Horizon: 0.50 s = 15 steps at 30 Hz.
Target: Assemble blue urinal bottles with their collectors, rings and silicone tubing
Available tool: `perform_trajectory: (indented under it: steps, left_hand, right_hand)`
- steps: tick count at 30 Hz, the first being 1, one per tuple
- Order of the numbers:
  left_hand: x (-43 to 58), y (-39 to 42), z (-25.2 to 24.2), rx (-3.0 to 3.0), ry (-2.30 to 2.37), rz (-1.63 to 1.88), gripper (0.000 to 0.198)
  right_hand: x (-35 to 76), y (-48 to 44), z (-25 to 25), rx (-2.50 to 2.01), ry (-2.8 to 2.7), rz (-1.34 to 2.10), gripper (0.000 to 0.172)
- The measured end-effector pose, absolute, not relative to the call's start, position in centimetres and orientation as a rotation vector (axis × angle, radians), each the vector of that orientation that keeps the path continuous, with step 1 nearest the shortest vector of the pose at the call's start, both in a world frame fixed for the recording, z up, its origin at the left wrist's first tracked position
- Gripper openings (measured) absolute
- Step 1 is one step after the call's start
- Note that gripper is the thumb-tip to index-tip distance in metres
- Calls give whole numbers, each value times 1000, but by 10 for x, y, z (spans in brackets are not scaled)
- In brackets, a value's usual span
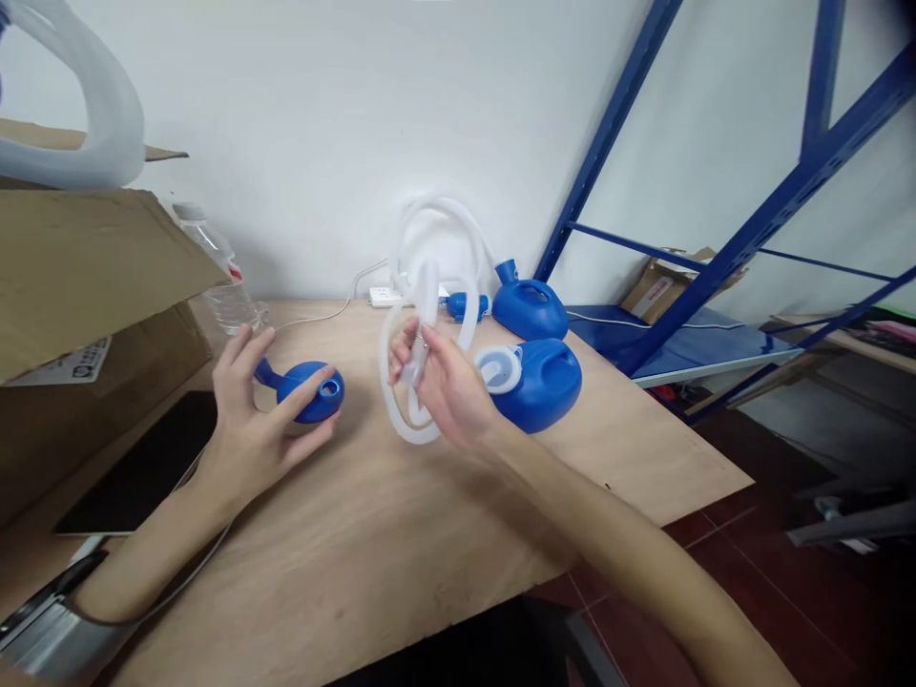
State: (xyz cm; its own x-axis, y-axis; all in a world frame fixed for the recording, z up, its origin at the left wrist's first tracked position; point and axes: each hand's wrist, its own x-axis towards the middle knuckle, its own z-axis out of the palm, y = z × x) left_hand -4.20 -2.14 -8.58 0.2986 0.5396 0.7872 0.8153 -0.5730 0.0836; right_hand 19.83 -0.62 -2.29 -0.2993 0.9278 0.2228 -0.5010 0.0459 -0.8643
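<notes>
My left hand (247, 429) has its fingers spread at a blue bulb-shaped plastic piece (325, 405) with a narrow neck and a small hole. The index finger crosses in front of that piece; whether it presses on it I cannot tell. My right hand (454, 386) is closed around a translucent plastic hose (427, 291), gripping its straight end part above the table. The rest of the hose loops behind and below the hand. Right of this hand lies a blue plastic urinal bottle (544, 391) with a white cap (499, 369). Behind it stands another blue bottle (533, 310), its mouth uncapped.
Another small blue piece (465, 305) lies near a white power strip (386, 297) at the wall. Left are a cardboard box (93, 248), a water bottle (225, 277) and a black flat object (135, 463). A blue metal rack (716, 262) borders the wooden table (401, 553).
</notes>
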Motion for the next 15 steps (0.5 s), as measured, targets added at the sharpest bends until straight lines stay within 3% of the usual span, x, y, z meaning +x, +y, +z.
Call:
perform_trajectory:
  steps: [4,12,15]
  left_hand:
    - [-38,-22,-87,-2345,-1203,-1146,51]
    - [-35,-23,-87,-2256,-1289,-1202,65]
    - [-36,-26,-85,-2198,-1312,-1083,55]
  right_hand:
    - [190,12,-37,-613,-1300,1347,23]
    - [199,5,-64,-605,-1388,1545,33]
    - [212,6,-70,-654,-1352,1532,33]
